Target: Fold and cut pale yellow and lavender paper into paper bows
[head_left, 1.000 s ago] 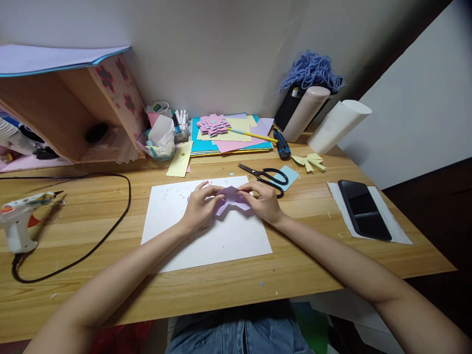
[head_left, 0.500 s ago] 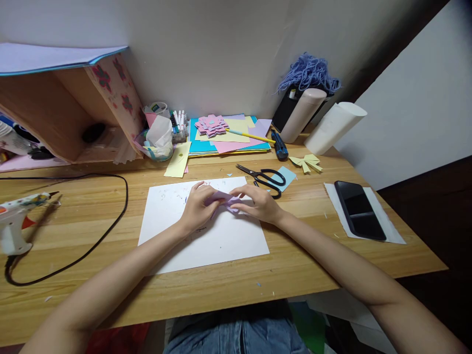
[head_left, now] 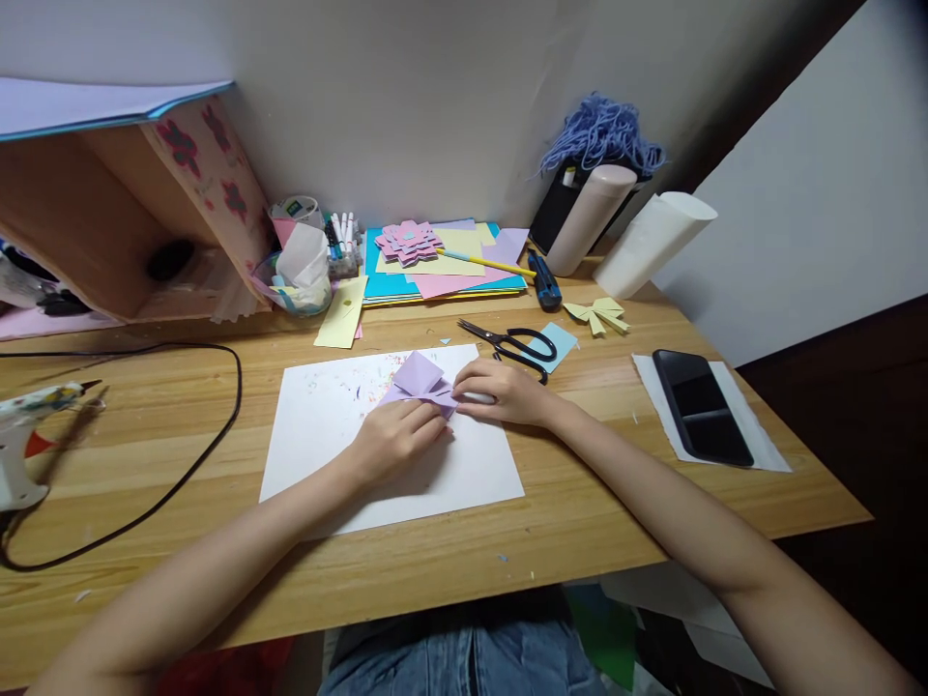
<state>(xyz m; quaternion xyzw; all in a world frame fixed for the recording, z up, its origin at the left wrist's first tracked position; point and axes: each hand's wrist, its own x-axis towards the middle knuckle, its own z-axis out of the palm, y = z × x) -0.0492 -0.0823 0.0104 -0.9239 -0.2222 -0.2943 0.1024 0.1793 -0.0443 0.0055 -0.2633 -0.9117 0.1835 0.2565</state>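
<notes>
A folded piece of purple paper [head_left: 419, 375] lies on the white sheet [head_left: 319, 425], with a square flap showing on top. My left hand [head_left: 398, 437] is closed over its near edge, fingers curled and partly hiding the paper. At the paper's right corner, the fingertips of my right hand [head_left: 504, 391] hold its edge. Just beyond my right hand rest black-handled scissors [head_left: 518, 343], partly over a light blue paper piece [head_left: 557, 346].
A glue gun [head_left: 29, 435] with a black cord lies left, below an open box [head_left: 195, 174]. Stacked coloured paper [head_left: 388, 287], a pink paper flower [head_left: 410, 242] and a utility knife [head_left: 545, 280] are at the back. A yellow paper bow [head_left: 600, 314] and phone [head_left: 702, 406] lie right.
The purple paper, earlier held up folded between both hands, now lies flatter with its square flap showing. My left hand has moved toward me, over its near edge. The view has shifted slightly.
</notes>
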